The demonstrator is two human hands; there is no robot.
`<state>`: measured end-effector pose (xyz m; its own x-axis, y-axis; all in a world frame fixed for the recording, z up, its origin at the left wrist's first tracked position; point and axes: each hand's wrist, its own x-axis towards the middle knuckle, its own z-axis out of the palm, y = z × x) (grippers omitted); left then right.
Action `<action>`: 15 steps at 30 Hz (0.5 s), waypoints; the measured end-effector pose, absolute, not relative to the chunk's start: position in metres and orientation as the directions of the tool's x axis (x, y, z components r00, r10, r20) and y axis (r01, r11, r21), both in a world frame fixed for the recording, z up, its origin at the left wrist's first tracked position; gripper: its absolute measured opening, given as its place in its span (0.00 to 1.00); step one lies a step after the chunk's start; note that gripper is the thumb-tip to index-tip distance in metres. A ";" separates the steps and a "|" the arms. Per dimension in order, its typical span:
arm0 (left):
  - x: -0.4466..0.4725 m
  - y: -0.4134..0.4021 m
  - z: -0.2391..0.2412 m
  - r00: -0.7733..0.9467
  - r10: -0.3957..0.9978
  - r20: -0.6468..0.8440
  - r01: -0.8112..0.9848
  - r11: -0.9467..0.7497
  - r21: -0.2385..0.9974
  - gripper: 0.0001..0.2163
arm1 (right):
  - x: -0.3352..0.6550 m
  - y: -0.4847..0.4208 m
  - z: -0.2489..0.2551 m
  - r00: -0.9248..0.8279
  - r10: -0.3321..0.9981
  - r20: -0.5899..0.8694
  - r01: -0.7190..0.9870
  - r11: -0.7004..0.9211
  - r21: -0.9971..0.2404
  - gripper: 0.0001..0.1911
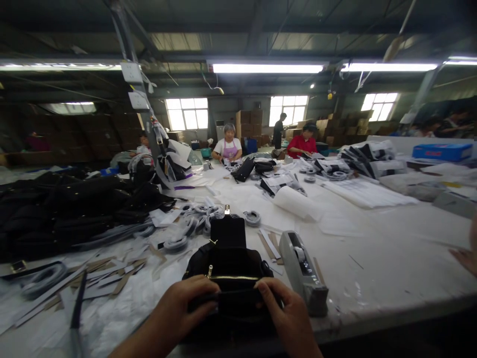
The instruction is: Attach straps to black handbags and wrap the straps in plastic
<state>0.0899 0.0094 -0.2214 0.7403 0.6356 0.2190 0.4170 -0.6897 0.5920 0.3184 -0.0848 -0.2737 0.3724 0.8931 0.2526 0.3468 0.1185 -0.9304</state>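
A black bag [231, 258] lies in front of me at the table's near edge, its flap [228, 232] folded away from me with a gold clasp [227, 210] at the tip. A gold zipper [236, 278] runs across its top. My left hand [197, 301] grips the bag's near edge on the left, thumb and fingers pinched on it. On the right, my right hand [278, 303] pinches the same edge. What lies inside the bag is too dark to make out. A grey tape dispenser [303, 273] stands just beyond my right hand.
Black bags [67, 204] are heaped at left. Coiled straps [177, 243], cardboard strips [112, 273] and white sheets [298, 203] lie on the white table [372, 248]. Two people sit across it; another person's hand [464, 261] shows at the right edge. A post [149, 119] rises at left.
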 end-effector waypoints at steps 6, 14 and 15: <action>0.078 0.008 -0.247 0.701 0.204 0.683 0.257 -0.966 0.024 0.14 | 0.314 -0.089 -0.270 0.365 0.879 0.307 0.304 0.200 -0.932 0.18; 0.067 -0.001 -0.250 0.752 0.126 0.647 0.306 -0.936 -0.173 0.16 | 0.315 -0.090 -0.282 0.350 0.887 0.301 0.285 0.205 -0.936 0.15; 0.066 0.000 -0.251 0.754 0.127 0.644 0.311 -0.933 -0.180 0.16 | 0.316 -0.090 -0.283 0.344 0.892 0.293 0.285 0.198 -0.938 0.15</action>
